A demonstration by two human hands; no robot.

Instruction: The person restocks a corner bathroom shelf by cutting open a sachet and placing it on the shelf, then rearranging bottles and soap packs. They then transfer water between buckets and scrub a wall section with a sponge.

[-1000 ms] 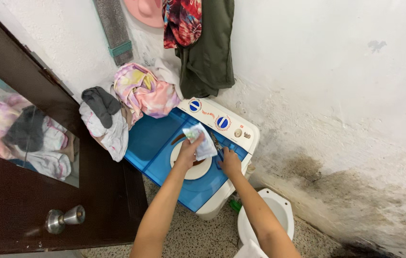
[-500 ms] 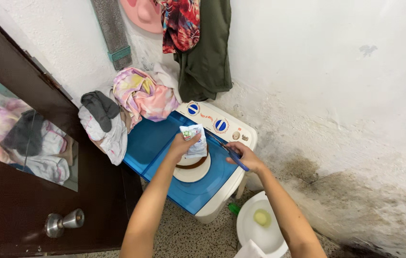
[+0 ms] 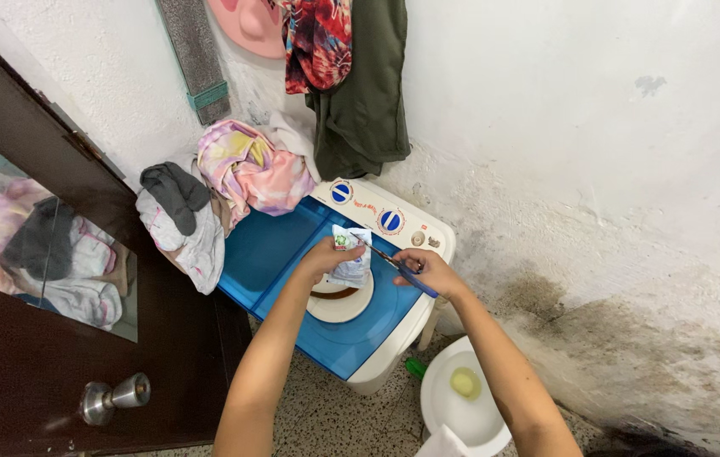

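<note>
Pinching a small sachet, the left hand meets the right hand, apparently gripping blue-handled scissors.

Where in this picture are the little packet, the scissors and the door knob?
packet (image 3: 351, 264): head view, on its white front below the left hand's fingers.
scissors (image 3: 417, 282): head view, on the blue handle in the right hand.
door knob (image 3: 114, 395): head view, on the shiny metal knob of the brown door.

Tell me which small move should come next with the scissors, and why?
Probably close the scissors across the sachet's top corner. The left hand holds the sachet upright over the washer, and the right hand has the blade tips at its upper edge.
</note>
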